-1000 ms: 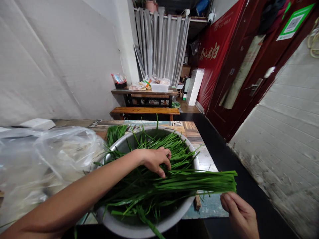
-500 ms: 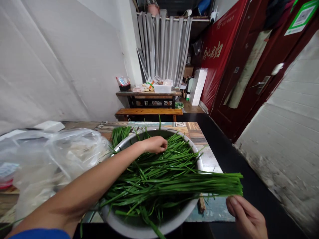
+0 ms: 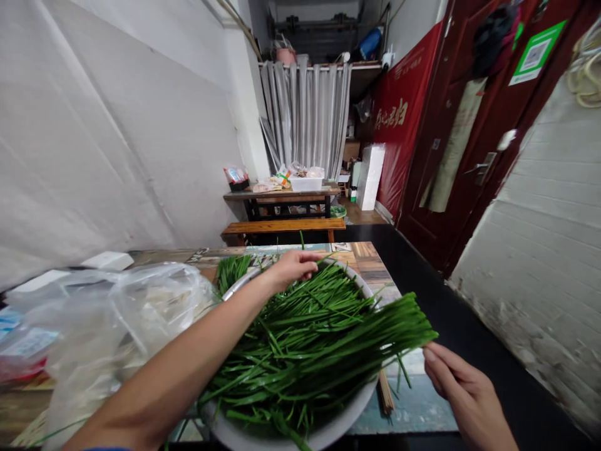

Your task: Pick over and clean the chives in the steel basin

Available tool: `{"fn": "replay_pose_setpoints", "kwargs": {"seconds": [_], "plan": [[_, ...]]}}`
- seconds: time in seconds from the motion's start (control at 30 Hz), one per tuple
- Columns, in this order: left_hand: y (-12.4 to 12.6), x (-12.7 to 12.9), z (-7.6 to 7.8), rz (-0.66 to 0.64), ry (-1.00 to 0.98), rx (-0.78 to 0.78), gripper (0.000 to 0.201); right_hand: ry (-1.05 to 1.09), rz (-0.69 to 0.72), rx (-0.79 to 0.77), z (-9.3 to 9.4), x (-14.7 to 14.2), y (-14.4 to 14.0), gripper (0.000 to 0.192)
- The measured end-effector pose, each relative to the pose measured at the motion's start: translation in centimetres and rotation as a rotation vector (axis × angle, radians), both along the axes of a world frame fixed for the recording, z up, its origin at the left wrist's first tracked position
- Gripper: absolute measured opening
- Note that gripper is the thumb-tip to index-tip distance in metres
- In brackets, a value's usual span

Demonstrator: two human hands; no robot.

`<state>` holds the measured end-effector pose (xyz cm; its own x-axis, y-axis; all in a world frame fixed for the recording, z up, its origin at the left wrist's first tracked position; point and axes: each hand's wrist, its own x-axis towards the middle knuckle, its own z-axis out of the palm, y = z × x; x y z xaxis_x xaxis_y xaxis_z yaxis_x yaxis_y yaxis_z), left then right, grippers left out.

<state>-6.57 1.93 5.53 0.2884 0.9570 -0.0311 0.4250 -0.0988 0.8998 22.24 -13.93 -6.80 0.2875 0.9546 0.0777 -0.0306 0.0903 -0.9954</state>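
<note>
Two bare hands, no gloves. Left hand [image 3: 293, 268]: forearm bare along whole visible length, no watch, no band; sliver of blue sleeve [image 3: 106, 448] at bottom edge of view, near upper arm. Right hand [image 3: 462, 391]: wrist bare, no sleeve in view, no ring or bracelet visible. Fingers [image 3: 434, 369] of right hand with short, plain nails, no polish. Nails of left hand too small to tell.
</note>
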Motion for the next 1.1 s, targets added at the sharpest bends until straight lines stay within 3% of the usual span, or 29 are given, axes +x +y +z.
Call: {"fn": "replay_pose_setpoints", "kwargs": {"seconds": [0.17, 0.3, 0.53, 0.73, 0.97, 1.1], "plan": [[-5.6, 6.2, 0.0, -0.058, -0.161, 0.068, 0.032, -0.034, 0.050, 0.035, 2.9, -1.1, 1.1, 0.033], [-7.2, 8.5, -0.3, -0.022, -0.196, 0.101, 0.034, -0.009, 0.085, 0.029, 3.4, -1.6, 1.3, 0.034], [-6.9, 9.5, -0.7, -0.088, -0.186, 0.149, 0.039, 0.022, 0.084, 0.017, 3.5, -1.7, 1.8, 0.037], [-6.7, 9.9, -0.8, -0.047, -0.176, 0.333, 0.029, 0.027, 0.090, 0.019, 3.7, -1.9, 2.0, 0.034], [-6.3, 9.9, -1.0, 0.000, -0.299, 0.163, 0.028, 0.012, 0.129, 0.007, 3.6, -2.0, 2.1, 0.033], [-6.1, 9.6, -1.3, -0.008, -0.338, 0.160, 0.029, 0.021, 0.135, 0.009, 3.8, -2.2, 2.1, 0.035]]}}
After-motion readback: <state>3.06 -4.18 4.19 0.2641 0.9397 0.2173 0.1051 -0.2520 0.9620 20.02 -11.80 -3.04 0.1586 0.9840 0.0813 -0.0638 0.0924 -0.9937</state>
